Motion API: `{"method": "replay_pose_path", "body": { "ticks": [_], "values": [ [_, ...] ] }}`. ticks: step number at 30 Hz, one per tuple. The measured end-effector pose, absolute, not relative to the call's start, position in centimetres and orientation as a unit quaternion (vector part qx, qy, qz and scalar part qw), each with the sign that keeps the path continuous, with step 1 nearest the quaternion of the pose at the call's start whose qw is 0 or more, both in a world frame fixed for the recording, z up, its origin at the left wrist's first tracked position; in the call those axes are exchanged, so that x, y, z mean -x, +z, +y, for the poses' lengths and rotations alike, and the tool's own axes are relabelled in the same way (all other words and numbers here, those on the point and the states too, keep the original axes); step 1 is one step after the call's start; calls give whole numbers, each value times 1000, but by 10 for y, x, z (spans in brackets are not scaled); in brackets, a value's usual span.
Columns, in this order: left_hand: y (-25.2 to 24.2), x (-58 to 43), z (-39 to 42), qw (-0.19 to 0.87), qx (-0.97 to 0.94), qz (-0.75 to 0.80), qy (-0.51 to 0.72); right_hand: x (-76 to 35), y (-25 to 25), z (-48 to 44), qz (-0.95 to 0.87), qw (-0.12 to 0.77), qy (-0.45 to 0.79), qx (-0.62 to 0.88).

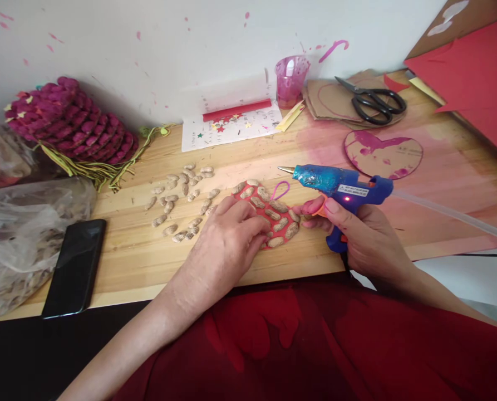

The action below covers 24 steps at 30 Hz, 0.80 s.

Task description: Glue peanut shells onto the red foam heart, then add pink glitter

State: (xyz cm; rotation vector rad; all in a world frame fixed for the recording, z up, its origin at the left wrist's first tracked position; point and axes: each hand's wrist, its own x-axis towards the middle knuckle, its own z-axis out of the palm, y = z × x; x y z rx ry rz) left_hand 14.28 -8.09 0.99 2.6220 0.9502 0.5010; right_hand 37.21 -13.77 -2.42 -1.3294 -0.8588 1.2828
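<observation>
My right hand (365,228) grips a blue hot glue gun (323,178), fingers at its orange trigger. The metal nozzle points left over the table, and a small red light glows on the body. Below the nozzle lies a red heart-shaped piece (269,213) covered with spaced-out peanuts, a pink loop (281,190) at its top edge. My left hand (235,234) rests over the left part of this piece with fingers curled and drawn together; what is under the fingertips is hidden. Loose peanuts (170,229) are scattered left of that hand.
A black phone (76,267) and plastic bags of peanuts (31,223) lie left, near a stack of magenta peanut-covered pieces (73,122). Along the wall are a sheet with star stickers (231,131), a pink-stained cup (290,81) and scissors (375,103). A cardboard heart (384,156) lies right.
</observation>
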Motion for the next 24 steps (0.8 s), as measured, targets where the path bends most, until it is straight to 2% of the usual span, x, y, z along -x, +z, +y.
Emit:
{"method": "replay_pose_path", "body": {
  "ticks": [24],
  "values": [
    [12,-142,-80,129,-918,329,178,-372,-25,-136,-352,527,537,557]
  ]
}}
